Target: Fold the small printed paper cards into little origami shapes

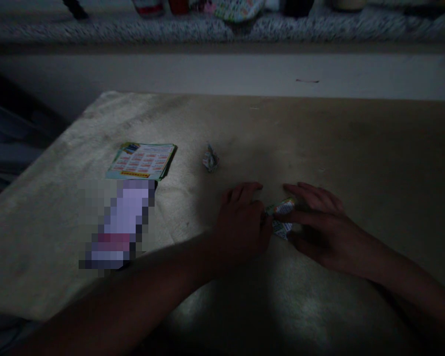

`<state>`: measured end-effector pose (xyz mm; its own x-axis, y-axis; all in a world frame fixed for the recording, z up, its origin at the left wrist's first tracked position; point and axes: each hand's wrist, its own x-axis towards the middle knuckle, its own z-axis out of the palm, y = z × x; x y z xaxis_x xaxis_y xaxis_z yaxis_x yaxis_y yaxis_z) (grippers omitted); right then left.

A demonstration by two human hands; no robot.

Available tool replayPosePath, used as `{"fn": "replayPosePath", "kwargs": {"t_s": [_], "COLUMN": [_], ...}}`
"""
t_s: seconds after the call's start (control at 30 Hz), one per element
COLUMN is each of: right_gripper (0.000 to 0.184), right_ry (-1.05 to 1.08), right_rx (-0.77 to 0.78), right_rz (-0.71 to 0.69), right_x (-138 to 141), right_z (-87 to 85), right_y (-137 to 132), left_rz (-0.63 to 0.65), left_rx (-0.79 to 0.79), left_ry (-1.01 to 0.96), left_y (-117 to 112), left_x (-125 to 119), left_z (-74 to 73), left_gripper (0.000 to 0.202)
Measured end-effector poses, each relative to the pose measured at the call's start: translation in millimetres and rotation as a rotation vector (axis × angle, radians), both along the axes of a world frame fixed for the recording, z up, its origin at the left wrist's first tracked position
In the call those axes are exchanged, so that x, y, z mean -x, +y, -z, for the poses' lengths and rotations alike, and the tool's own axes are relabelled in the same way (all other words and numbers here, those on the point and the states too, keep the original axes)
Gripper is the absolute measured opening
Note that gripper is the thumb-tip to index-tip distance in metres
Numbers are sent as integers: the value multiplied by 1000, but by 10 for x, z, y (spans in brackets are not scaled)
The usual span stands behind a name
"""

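A small folded paper piece [283, 228], printed in green and white, lies on the table between my hands. My left hand [243, 225] grips its left end with thumb and forefinger, while the other fingers stretch forward over the tabletop. From the right, my right hand [328, 235] rests its forefinger across the paper's upper face. The right thumb sits by the lower right edge, and the remaining fingers are spread out. Both hands cover parts of the paper, and dim light hides the finer folds.
A crumpled or folded paper shape [209, 159] sits beyond my left hand. Printed sheets [141, 160] lie in a stack at left, above a pixelated phone [124, 222]. A pale cloth covers the table [193, 118]. Several items stand on a speckled stone ledge [107, 29] behind.
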<state>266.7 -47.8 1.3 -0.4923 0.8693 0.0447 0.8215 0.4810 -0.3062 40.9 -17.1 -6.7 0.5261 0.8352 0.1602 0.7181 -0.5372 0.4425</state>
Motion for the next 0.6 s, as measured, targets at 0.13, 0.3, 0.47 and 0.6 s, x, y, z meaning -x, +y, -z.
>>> {"fn": "replayPosePath", "kwargs": {"t_s": [0.13,0.3,0.47,0.6], "right_gripper": [40,39,40,42], "right_ry": [21,19,14,19], "right_rx": [-11,7,2,1], "right_rz": [-11,3,4,2], "right_x": [-13,-9,0,-8], "right_z": [14,11,7,12], "right_y": [12,5,-4,1], "left_rz": [75,314,484,515], "left_rx": [-96,-313,-337,-346], "left_ry": [-70,-39,191,280], "left_y": [12,-4,-67,-144], "left_x": [36,122,171,166], "left_z": [0,-78,-151,-243], "left_gripper": [15,22,26,29]}}
